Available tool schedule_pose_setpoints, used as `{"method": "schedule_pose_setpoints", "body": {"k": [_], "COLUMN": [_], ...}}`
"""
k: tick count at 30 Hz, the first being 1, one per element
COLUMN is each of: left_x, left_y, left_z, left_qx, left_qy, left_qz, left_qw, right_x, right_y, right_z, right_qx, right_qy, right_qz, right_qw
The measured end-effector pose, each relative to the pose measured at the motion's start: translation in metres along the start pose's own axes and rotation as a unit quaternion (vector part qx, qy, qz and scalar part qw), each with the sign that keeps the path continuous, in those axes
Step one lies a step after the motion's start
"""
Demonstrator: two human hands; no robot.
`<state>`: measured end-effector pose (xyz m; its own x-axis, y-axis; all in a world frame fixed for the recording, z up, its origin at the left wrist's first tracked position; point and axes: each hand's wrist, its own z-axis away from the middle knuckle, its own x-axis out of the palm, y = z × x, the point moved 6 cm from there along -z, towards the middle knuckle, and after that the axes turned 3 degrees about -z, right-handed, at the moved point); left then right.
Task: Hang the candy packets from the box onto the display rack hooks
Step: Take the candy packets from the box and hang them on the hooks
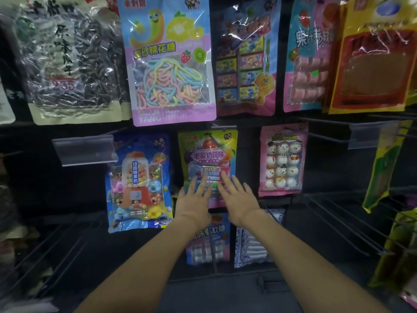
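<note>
Green-and-yellow film is met by straight, spread fingers [200,184], nothing pinched; firm contact cannot be confirmed. Candy packet [208,152]: hung mid-rack, between a blue gumball packet [138,181] and a pink snowman packet [282,161]. Step judged: settling it flat. Light, even pressure is advised, so its hole is kept seated on the hook, not seen. Left hand [194,199] and right hand [238,197] are laid side by side, palms forward, forearms extended upward from below.

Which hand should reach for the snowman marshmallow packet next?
Right, probably: the right hand sits nearer the snowman packet; the left hand would have to cross over the right.
</note>
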<state>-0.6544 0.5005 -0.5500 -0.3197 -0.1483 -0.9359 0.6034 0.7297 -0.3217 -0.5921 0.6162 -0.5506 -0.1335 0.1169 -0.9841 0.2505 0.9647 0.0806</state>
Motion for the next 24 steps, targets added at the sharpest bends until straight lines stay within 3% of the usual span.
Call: {"method": "schedule_pose_setpoints", "body": {"k": [8,18,24], "left_x": [-0.032,-0.072,-0.068], "left_y": [0.002,-0.005,-0.004], "left_z": [0.032,0.143,0.240], "left_qx": [0.002,0.029,0.053], "left_qy": [0.003,0.102,0.153], "left_qz": [0.070,0.131,0.167], "left_qw": [0.998,0.986,0.973], "right_x": [-0.027,-0.075,-0.077], "right_y": [-0.005,-0.032,-0.052], "right_z": [0.035,0.141,0.225], "right_qx": [0.007,0.014,-0.006], "right_qy": [0.010,0.079,0.072], "right_qz": [-0.093,-0.134,-0.164], "right_qw": [0.996,0.988,0.984]}}
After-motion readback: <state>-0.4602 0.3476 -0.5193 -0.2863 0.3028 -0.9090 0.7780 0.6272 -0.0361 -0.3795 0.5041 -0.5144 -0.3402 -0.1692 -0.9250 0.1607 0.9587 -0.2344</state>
